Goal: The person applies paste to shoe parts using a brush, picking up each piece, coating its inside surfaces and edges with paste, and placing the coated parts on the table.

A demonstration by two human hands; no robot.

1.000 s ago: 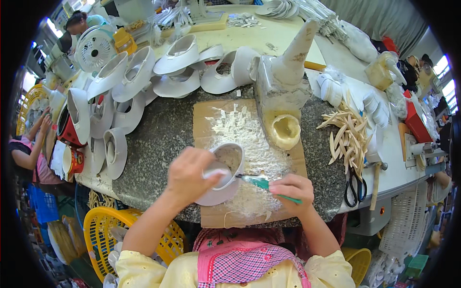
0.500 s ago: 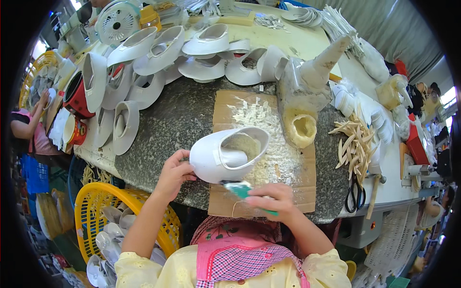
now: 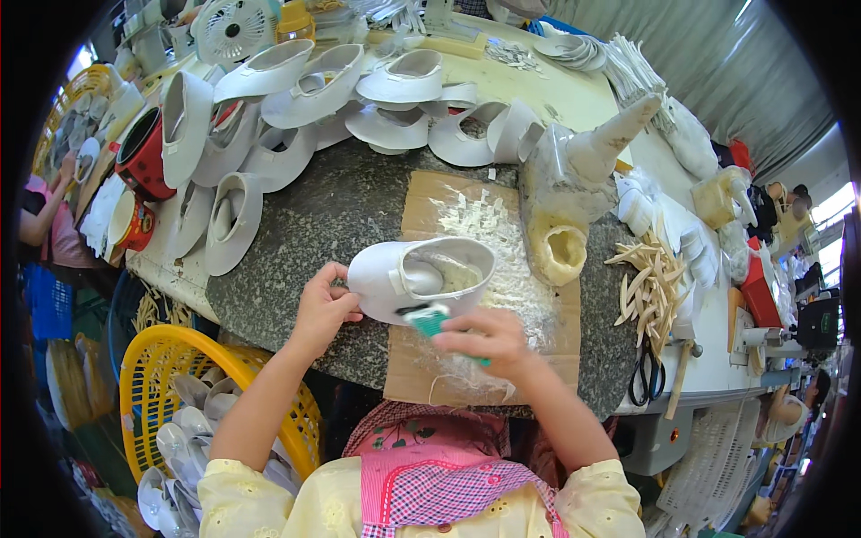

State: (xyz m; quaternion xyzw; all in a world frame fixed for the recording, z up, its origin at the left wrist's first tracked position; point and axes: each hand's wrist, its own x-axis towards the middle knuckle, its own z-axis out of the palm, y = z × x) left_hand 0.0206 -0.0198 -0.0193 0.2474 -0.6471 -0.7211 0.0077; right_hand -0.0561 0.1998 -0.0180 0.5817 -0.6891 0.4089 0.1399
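Observation:
My left hand grips the edge of a white shoe upper, fingers and thumb closed on its left end. The upper lies tilted over the cardboard, its oval mouth toward the right, with a pale lining inside. A brush with a green handle is pinched in my right hand. The brush's dark end is at the near lower edge of the upper; whether it touches cannot be made out. Beneath them lies a cardboard sheet crusted with whitish dried residue.
Several white uppers line the far side of the stone slab. On the right stand a crusted pot, pale strips and black scissors. A yellow basket holds white pieces at lower left.
My right hand and the brush have moved left and slightly up, along the upper's near edge. The upper has turned slightly in my left hand. The whole view has shifted a little.

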